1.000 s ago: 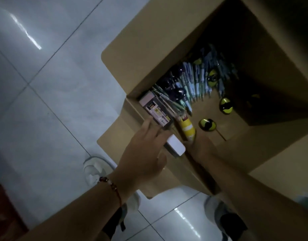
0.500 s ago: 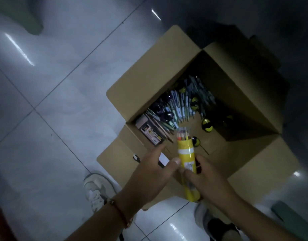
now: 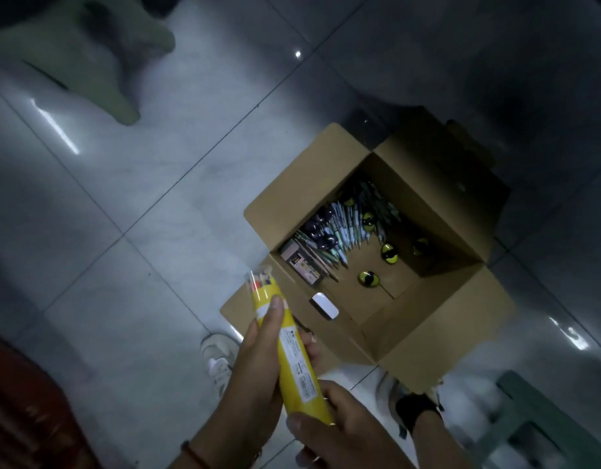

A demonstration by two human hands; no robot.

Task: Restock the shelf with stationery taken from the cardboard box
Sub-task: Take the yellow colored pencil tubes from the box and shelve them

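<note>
- Yellow cylindrical tube of coloured pencils (image 3: pixel 287 346), clear-capped with the pencil tips showing at the upper end, held in the air between both hands, outside and to the lower left of the open brown cardboard box (image 3: pixel 438 326).
- Long axis of the tube tilted: capped end up and to the left, base down and to the right, toward the person's body.
- Left hand (image 3: pixel 258 363) wrapped round the tube's middle, thumb lying along the upper part near the white label band, fingers curled behind.
- Right hand (image 3: pixel 329 431) cupped at the base of the tube, fingers curled under it; probably bearing some of the weight, though dim light and blur leave the exact contact unclear.
- Left hand higher on the tube and nearer its capped end; right hand nearest the base, so either could carry it alone.
- No shelf anywhere in view, so the direction of the carry cannot be told; judged as the step just after lifting out, before placing.
- Left in the box: a loose heap of pens and pencils (image 3: pixel 343 231) against the far left wall, a dark flat packet (image 3: pixel 301 262) beside them, several small yellow-and-black round items (image 3: pixel 367 278) on the floor of the box, and a white rectangular eraser (image 3: pixel 324 305) on the near inner flap.
- White shoe (image 3: pixel 219 360) on the grey tiled floor (image 3: pixel 123 214) just left of the box.
</note>
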